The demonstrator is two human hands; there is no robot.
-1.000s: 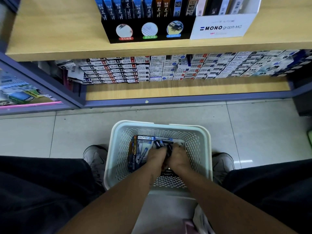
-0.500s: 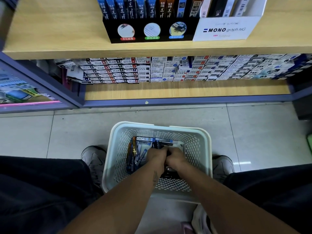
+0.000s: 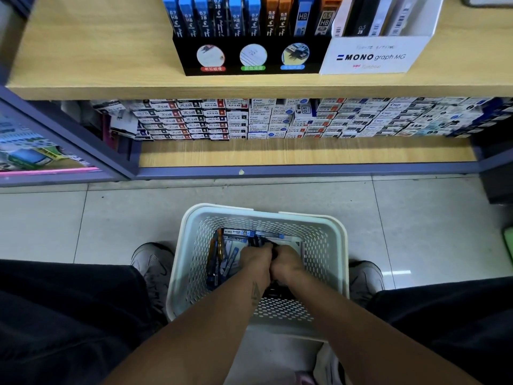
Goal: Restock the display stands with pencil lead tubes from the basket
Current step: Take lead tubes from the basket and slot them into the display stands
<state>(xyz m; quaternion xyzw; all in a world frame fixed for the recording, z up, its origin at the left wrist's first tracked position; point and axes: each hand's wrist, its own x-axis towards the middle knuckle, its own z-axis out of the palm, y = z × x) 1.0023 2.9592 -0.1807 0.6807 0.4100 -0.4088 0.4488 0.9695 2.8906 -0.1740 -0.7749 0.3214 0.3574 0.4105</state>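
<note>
At the far left, a purple-framed side shelf [image 3: 41, 151] holds bright packaged goods. Next to it, the upper wooden shelf [image 3: 97, 65] carries a black display stand [image 3: 249, 55] filled with upright blue, orange and dark pencil lead tubes [image 3: 236, 18]. Touching its right side is a white display stand [image 3: 369, 55] printed "MONO graph MG", with black and white packs standing in it. Under that shelf, the lower shelf [image 3: 277, 154] has stacked small refill boxes [image 3: 277, 120] along its back.

Nearer, on the tiled floor [image 3: 83, 223], a grey shoe [image 3: 152, 265] sits just left of a white perforated basket [image 3: 194, 245], which stands between the person's feet. Loose pencil lead tubes in the basket [image 3: 222, 259], blue and orange, lie against its left side and far wall. The left hand [image 3: 255, 262] and the right hand [image 3: 287, 263] are both down in the basket, touching each other side by side, knuckles up. Their fingers are curled downward around dark tubes, though the fingertips are hidden and the exact hold cannot be told. The other grey shoe [image 3: 366, 276] is just right of the basket.
</note>
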